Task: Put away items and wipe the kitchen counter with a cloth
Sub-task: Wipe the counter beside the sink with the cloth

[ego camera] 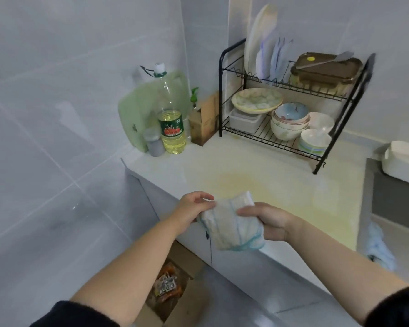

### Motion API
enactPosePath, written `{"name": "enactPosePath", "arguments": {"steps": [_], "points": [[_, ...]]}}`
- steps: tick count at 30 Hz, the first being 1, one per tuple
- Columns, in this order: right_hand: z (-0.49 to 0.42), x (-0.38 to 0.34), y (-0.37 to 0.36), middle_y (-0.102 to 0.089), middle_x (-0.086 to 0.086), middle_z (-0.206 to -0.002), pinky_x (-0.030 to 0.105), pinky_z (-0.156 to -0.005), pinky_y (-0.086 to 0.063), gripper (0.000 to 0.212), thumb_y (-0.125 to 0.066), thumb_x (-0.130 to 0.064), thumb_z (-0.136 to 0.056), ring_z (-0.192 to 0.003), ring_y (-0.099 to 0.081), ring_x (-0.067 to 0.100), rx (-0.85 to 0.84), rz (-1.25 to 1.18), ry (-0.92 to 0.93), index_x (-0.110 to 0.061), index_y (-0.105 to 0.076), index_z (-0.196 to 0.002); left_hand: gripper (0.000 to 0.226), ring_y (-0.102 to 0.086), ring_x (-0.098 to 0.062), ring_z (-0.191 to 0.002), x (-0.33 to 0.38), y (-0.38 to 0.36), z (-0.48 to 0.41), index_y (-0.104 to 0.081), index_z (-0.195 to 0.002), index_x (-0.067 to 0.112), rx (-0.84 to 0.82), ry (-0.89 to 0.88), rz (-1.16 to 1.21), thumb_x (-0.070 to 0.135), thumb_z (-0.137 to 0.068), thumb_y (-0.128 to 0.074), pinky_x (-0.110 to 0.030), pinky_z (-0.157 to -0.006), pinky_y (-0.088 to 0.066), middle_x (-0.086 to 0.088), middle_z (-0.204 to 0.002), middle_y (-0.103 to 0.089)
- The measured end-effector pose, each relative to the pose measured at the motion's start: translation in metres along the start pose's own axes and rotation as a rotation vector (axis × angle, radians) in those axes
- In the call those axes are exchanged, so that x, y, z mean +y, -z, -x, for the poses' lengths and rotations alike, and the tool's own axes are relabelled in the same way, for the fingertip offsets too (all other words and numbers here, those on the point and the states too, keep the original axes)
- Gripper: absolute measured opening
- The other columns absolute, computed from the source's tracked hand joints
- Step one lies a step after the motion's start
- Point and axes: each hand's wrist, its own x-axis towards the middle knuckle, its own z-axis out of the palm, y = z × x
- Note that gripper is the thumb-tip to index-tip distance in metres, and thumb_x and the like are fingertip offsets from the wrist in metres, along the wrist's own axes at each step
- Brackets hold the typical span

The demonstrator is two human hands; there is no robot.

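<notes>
Holding a folded white cloth [232,224] between both hands over the counter's front edge: left hand [191,208] pinches its left side, right hand [267,220] grips the right. Pale counter [269,175] shows a yellowish stain. Dish rack [293,107] and oil bottle [171,116] at back; grey tiled walls.

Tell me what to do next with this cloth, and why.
Probably lower the cloth onto the yellow-stained counter just ahead and start wiping: the left hand and right hand hold it folded over the front edge, and the bottle and rack stand further back.
</notes>
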Motion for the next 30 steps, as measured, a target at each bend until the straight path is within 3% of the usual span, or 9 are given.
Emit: {"name": "enactPosePath", "arguments": {"steps": [5,9,12,14,18,21,24,27,30], "points": [[-0.067,-0.049,-0.025,-0.063,0.016,-0.120,0.039,-0.090,-0.050,0.031,-0.051,-0.006,-0.094,-0.108,-0.062,0.030,0.135,0.240,0.160,-0.004,-0.053,-0.125,0.014,-0.060,-0.016,-0.098,-0.029,0.081,-0.052,-0.064,-0.100,0.020,0.234,-0.060,-0.313,0.015,-0.096,-0.051,-0.026,-0.077,-0.048,0.000,-0.104,-0.065],[-0.116,-0.093,-0.070,-0.057,0.004,-0.118,0.020,-0.074,-0.042,0.041,-0.050,-0.010,-0.094,-0.097,-0.057,0.016,0.317,0.955,0.416,-0.019,-0.042,-0.133,0.033,-0.043,-0.017,-0.124,-0.054,0.145,-0.097,-0.052,-0.128,0.014,0.367,-0.096,-0.447,0.009,-0.096,-0.044,-0.021,-0.096,-0.032,-0.001,-0.132,-0.046],[-0.156,-0.088,-0.091,-0.030,0.006,-0.151,0.020,-0.102,-0.026,0.065,-0.054,-0.027,-0.094,-0.135,-0.032,0.020,0.180,1.363,0.350,-0.016,-0.021,-0.149,0.048,-0.046,-0.017,-0.123,-0.065,0.174,-0.131,-0.040,-0.140,0.018,0.556,-0.070,-0.203,0.027,-0.093,-0.047,-0.032,-0.103,-0.039,0.003,-0.136,-0.045],[-0.180,-0.069,-0.092,0.003,0.004,-0.160,0.036,-0.118,-0.007,0.071,-0.047,-0.042,-0.096,-0.147,0.001,0.022,0.145,1.571,0.205,-0.017,-0.012,-0.152,0.046,-0.051,-0.018,-0.115,-0.067,0.181,-0.148,-0.038,-0.142,0.019,0.612,0.002,0.027,0.024,-0.097,-0.045,-0.034,-0.098,-0.042,0.001,-0.132,-0.051],[-0.227,-0.034,-0.080,0.022,0.004,-0.157,0.043,-0.117,0.005,0.065,-0.014,-0.051,-0.099,-0.145,0.019,0.025,0.291,1.669,0.077,-0.019,0.007,-0.152,0.030,-0.052,-0.022,-0.098,-0.069,0.195,-0.167,-0.050,-0.128,0.009,0.570,0.123,0.204,0.017,-0.101,-0.039,-0.033,-0.084,-0.041,-0.007,-0.115,-0.056],[-0.252,-0.019,-0.087,0.022,0.007,-0.157,0.048,-0.117,0.005,0.085,0.010,-0.062,-0.080,-0.143,0.022,0.030,0.339,1.743,0.047,-0.016,0.008,-0.152,0.023,-0.055,-0.027,-0.097,-0.078,0.207,-0.173,-0.060,-0.112,0.006,0.573,0.165,0.233,0.021,-0.098,-0.049,-0.040,-0.088,-0.045,-0.011,-0.110,-0.061],[-0.273,-0.022,-0.100,0.020,0.007,-0.157,0.049,-0.117,0.005,0.069,-0.014,-0.053,-0.097,-0.144,0.020,0.031,0.354,1.786,0.065,-0.017,0.008,-0.152,0.007,-0.059,-0.025,-0.092,-0.086,0.213,-0.180,-0.060,-0.087,0.016,0.571,0.200,0.319,0.018,-0.093,-0.059,-0.042,-0.084,-0.050,-0.004,-0.092,-0.064],[-0.306,-0.038,-0.123,0.016,0.005,-0.159,0.050,-0.116,0.002,0.070,-0.027,-0.048,-0.097,-0.145,0.014,0.031,0.317,1.815,0.125,-0.019,0.006,-0.152,0.005,-0.064,-0.019,-0.089,-0.087,0.218,-0.182,-0.061,-0.093,0.017,0.530,0.235,0.407,0.015,-0.090,-0.064,-0.032,-0.067,-0.053,0.001,-0.089,-0.066],[-0.339,-0.052,-0.149,0.003,0.002,-0.160,0.052,-0.111,-0.012,0.072,-0.036,-0.047,-0.092,-0.143,-0.003,0.032,0.357,1.793,0.173,-0.023,-0.004,-0.152,0.003,-0.066,-0.021,-0.084,-0.084,0.225,-0.184,-0.064,-0.090,0.014,0.515,0.274,0.410,0.013,-0.088,-0.066,-0.030,-0.061,-0.053,-0.004,-0.086,-0.069]]}}
